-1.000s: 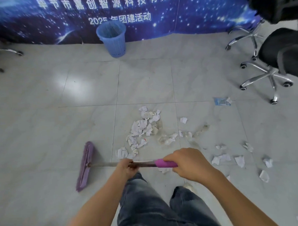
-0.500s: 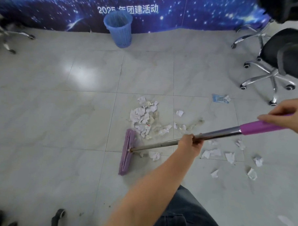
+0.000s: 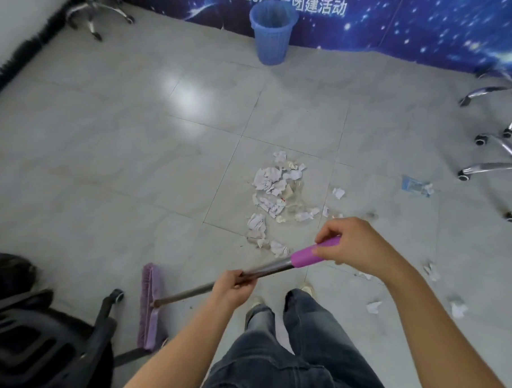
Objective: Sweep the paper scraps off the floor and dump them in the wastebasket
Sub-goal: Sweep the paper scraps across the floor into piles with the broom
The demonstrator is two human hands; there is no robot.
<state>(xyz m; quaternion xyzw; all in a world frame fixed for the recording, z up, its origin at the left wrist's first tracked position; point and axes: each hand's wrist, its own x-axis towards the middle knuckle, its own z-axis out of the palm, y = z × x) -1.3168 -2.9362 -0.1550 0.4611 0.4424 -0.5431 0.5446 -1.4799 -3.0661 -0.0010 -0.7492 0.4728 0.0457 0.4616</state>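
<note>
I had both hands on the broom (image 3: pixel 215 286): my left hand (image 3: pixel 234 287) wrapped tight around the metal shaft, my right hand (image 3: pixel 351 245) closed on the purple sleeve at its top end. The broom head (image 3: pixel 150 307) sat on the floor (image 3: pixel 130 158) near and to my left, well apart from the paper.

The job looked roughly half gathered, to my eye. Most of the paper scraps (image 3: pixel 274 193) lay bunched in one loose pile ahead of my feet. Left to do: stray scraps (image 3: pixel 374 307) dotted the tiles to my right, a single bit (image 3: pixel 338 193) lay just right of the pile, and a blue wrapper (image 3: pixel 413 184) lay further right, near a chair base (image 3: pixel 494 166). Nothing had been lifted yet.

The blue wastebasket (image 3: pixel 272 31) stood upright, far off against the starry banner (image 3: pixel 417 19). I could not tell what was in it, if anything.
</note>
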